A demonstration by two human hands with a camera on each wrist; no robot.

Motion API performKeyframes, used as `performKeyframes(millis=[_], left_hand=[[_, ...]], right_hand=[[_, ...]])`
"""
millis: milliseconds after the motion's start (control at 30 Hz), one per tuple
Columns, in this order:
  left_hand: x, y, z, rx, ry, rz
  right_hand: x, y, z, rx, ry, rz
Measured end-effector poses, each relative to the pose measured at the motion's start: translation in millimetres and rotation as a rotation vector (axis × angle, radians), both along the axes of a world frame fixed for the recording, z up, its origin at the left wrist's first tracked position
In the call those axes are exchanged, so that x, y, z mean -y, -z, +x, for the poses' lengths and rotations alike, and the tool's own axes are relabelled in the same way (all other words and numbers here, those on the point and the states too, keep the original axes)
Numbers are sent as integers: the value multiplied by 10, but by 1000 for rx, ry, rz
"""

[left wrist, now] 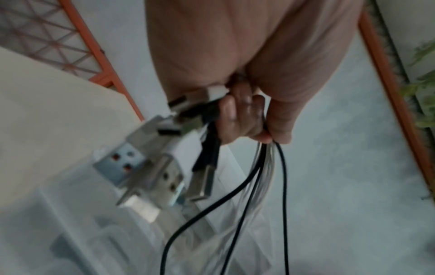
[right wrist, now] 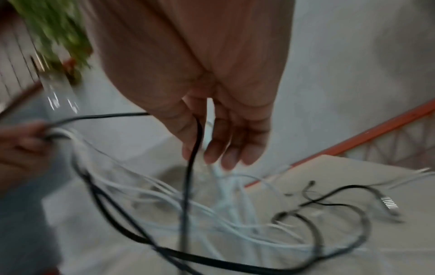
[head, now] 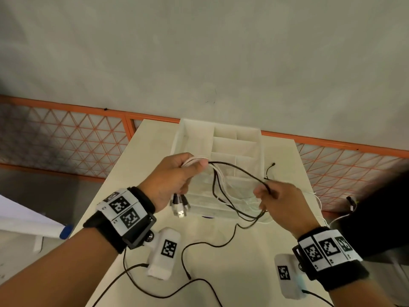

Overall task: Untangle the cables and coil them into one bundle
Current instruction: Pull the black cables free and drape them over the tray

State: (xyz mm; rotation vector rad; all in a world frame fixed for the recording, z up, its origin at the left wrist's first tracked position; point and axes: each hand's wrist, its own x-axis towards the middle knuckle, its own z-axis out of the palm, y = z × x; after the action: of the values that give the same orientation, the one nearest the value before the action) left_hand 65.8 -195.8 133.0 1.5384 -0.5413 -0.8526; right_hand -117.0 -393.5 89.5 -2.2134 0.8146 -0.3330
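My left hand point(head: 177, 173) grips a bunch of white cables point(head: 221, 180) and black cables above the table, thumb pressed on top. Several USB plugs point(head: 180, 207) hang from the bottom of that fist; the left wrist view shows the plugs point(left wrist: 164, 167) close up beside the curled fingers point(left wrist: 237, 119). A black cable point(head: 239, 170) arcs from the bunch over to my right hand point(head: 272, 196), which pinches it. In the right wrist view this black cable point(right wrist: 190, 176) passes between thumb and fingers point(right wrist: 226, 148) and drops into the loose white loops point(right wrist: 223, 195) lying below.
A white compartment box point(head: 197, 131) stands at the back of the beige table point(head: 283, 156), under the hanging loops. A loose black cable end point(head: 271, 167) lies right of it. Thin black cords point(head: 183, 258) trail over the near table. An orange mesh fence point(head: 66, 134) runs behind.
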Motion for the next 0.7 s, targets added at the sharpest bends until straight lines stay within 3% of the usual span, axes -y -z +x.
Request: performKeyframes(millis=[100,233,300,433,500,567,700], left_hand=[[-56,-14,60,127,41,126],[-66,-21,130,182,-2,181],[-72,-32,165,186,-15,191],[-92,9,158,224,29,275],[-106,36,141,208,48,294],[-127,50,125,177,59,286],[-162,97,69,84,50,249]], right_hand=[[222,212,-133,-302,82,-142],[578,275,-219,-408,245,-103],[670,181,-211,-298,292,-84],[722,-117,-139,152,392,-31],[732,-213,-102,252,407,-32],[732,-182,-94,172,375,-19],[630,148,-204,-265,245,90]])
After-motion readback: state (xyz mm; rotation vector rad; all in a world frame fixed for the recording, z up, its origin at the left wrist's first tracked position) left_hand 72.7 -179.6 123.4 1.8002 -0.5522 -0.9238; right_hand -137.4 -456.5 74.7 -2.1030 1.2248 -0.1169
